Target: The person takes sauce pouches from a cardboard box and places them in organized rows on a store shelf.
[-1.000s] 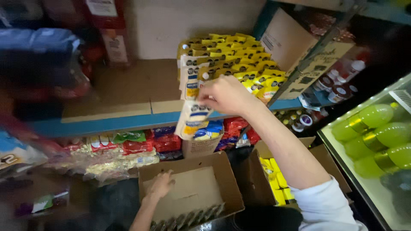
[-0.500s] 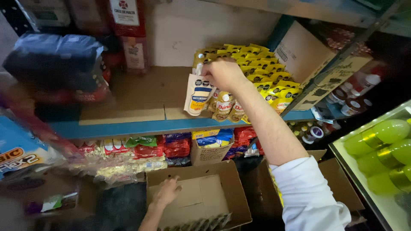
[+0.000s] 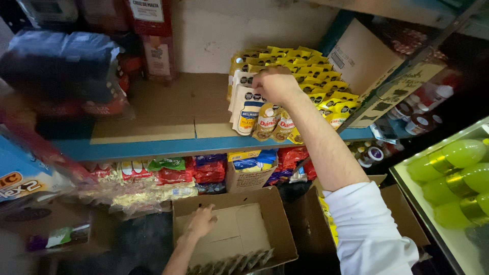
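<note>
Reaching up to the shelf [image 3: 153, 145], right hand [image 3: 275, 84] curled over the tops of the white squeeze pouches [image 3: 247, 114] standing at the front edge, fingers bent down behind them; whether actually pinching one or only pressing, cannot tell. Pouches upright, long axis vertical, spouts upward, directly under and just in front of that hand, touching it. Left hand [image 3: 201, 221] far lower, fingers spread flat on the inner wall of the open cardboard box [image 3: 280, 224], gripping nothing; well apart from the shelf, so the right hand by far the nearer to the pouches. Counted at the front edge: two or three white pouches side by side, then two yellow-and-white pouches [image 3: 275, 125] just to their right, touching. Behind, a packed block of yellow sachets [image 3: 310, 71], too many and too overlapped to count. One box below, a row of packets lying along its near bottom edge. Three green bottles [image 3: 448, 158] at far right.
</note>
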